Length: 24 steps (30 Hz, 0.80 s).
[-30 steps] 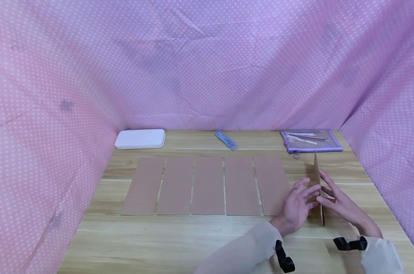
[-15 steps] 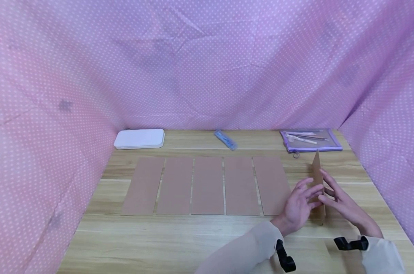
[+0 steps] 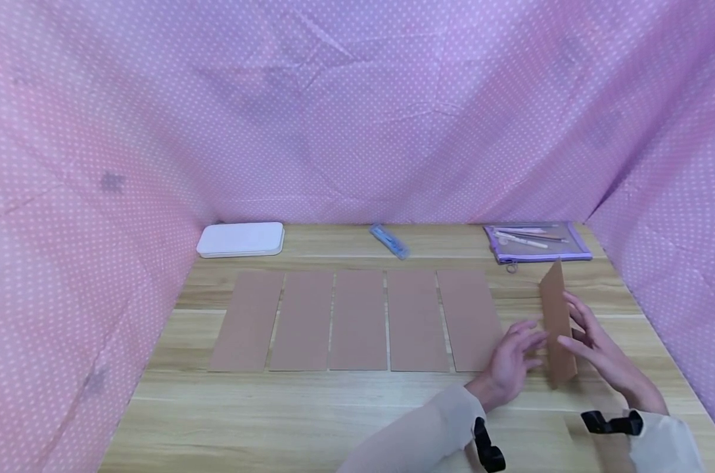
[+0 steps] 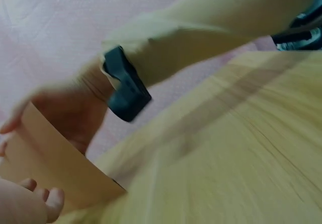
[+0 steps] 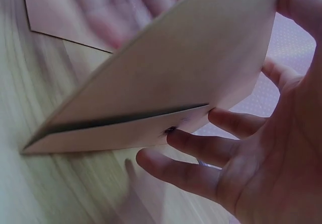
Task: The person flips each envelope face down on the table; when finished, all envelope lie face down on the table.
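A brown kraft-paper piece [image 3: 554, 322] stands on its long edge at the right of the table. My right hand [image 3: 608, 361] holds it from the right, thumb and fingers at its upper edge and right face. In the right wrist view the piece [image 5: 186, 68] shows two layers with a dark slit between them, and a small dark mark by a fingertip. My left hand [image 3: 505, 364] is at its left side with loosely spread fingers; whether the fingertips touch it I cannot tell. Several flat brown pieces [image 3: 357, 322] lie in a row to the left.
Along the back of the wooden table [image 3: 263, 414] are a white case [image 3: 241, 240], a blue packaged item [image 3: 389, 241] and a purple-edged mesh pouch [image 3: 537, 243] with pens. Pink dotted cloth [image 3: 357, 118] surrounds the table on three sides.
The upright piece has shifted slightly right and turned, so more of its left face shows. My right hand has moved right with it, while the left fingers have drawn back from its face.
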Available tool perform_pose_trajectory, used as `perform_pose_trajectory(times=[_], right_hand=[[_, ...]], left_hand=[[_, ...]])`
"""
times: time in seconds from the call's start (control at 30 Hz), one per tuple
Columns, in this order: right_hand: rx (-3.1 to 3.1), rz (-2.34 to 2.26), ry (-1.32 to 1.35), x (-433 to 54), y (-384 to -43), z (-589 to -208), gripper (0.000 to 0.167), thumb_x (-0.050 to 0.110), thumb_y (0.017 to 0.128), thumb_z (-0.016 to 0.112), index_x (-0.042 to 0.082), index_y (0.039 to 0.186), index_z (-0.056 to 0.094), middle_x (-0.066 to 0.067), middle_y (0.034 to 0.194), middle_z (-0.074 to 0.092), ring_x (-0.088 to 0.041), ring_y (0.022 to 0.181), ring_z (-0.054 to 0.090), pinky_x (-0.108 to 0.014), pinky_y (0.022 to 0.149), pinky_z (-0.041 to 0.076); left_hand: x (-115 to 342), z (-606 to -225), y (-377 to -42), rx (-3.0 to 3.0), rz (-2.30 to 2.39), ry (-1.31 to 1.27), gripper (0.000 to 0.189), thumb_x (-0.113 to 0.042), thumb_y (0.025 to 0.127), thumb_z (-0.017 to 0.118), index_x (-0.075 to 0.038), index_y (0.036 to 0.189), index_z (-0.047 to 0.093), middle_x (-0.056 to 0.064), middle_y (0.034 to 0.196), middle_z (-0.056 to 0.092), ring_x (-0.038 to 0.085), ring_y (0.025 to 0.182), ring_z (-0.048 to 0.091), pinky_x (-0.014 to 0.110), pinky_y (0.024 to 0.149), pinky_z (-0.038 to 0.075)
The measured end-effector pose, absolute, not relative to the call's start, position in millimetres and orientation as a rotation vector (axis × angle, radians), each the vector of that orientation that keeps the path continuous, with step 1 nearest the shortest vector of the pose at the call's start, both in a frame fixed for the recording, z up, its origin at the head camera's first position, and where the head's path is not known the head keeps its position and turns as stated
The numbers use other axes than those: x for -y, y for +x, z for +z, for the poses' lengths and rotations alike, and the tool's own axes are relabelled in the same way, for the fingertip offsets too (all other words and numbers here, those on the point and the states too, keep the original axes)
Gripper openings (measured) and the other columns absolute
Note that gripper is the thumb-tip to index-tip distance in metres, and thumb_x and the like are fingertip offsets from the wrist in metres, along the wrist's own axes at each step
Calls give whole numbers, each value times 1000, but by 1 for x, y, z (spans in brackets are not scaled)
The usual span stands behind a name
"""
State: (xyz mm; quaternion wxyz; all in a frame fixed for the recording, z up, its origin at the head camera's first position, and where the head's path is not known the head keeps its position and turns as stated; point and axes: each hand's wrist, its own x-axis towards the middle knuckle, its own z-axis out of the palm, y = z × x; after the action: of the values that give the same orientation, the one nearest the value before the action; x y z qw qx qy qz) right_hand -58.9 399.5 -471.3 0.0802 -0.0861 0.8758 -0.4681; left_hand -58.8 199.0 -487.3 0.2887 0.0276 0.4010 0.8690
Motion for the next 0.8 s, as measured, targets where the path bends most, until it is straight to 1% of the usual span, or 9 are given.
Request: perform_pose_trajectory(times=[0.07,0.1,0.27,0.43,0.5,0.57,0.63,0.7,0.8], right_hand=[[-2636,-1397,-263,-401,-58,-471,80,6,102,47,27,162,-1,-39,160,7,14,117,40,-2,85,38],[-2641,-1400,-266,-401,-58,-471,80,5,101,48,26,162,0,-40,159,7,22,112,33,-1,84,38],[-2663,-1424,-270,-402,-56,-470,84,2,99,51,25,162,0,-43,158,8,23,111,33,-1,84,40],[-2676,-1439,-284,-404,-54,-469,88,-1,97,53,24,162,0,-36,163,6,24,111,35,-1,84,41],[-2687,-1427,-290,-405,-54,-468,88,-2,97,54,23,162,1,-26,166,8,23,111,37,-2,84,43],[-2705,-1395,-287,-406,-53,-467,87,-1,97,55,23,162,2,-7,169,10,24,111,36,-3,83,43],[-2738,-1338,-277,-409,-53,-466,85,1,97,56,23,162,6,15,165,14,24,110,38,-2,82,43],[-2763,-1289,-276,-410,-52,-464,82,3,97,58,21,162,11,31,157,17,25,111,40,-3,80,43],[-2790,-1265,-298,-412,-51,-461,76,3,96,59,18,161,21,41,150,19,25,112,41,-2,78,42]], left_hand=[[-200,-493,-58,-1119,2303,43,53,-32,99,38,-4,143,41,26,149,48,35,138,44,49,111,38],[-200,-495,-57,-1139,2296,30,52,-31,98,38,-3,143,41,26,148,48,34,136,44,50,111,37],[-200,-506,-55,-1180,2280,-7,52,-27,96,42,-1,141,41,24,146,49,30,134,44,50,111,36],[-199,-510,-54,-1156,2280,9,51,-26,96,41,-1,141,39,24,148,46,30,137,41,52,115,31],[-199,-511,-55,-1154,2281,16,51,-25,95,41,-2,141,40,24,149,45,32,138,40,53,116,31],[-198,-512,-55,-1154,2279,26,51,-24,95,40,-2,141,39,25,150,44,33,139,39,53,116,30],[-198,-512,-55,-1159,2274,39,52,-23,95,40,-2,142,38,26,150,43,35,140,38,54,117,29],[-198,-511,-55,-1167,2268,53,53,-23,94,40,-1,142,37,27,151,42,36,141,37,55,118,29],[-197,-511,-55,-1172,2257,65,54,-23,94,40,-1,143,37,26,152,41,35,142,37,56,119,28]])
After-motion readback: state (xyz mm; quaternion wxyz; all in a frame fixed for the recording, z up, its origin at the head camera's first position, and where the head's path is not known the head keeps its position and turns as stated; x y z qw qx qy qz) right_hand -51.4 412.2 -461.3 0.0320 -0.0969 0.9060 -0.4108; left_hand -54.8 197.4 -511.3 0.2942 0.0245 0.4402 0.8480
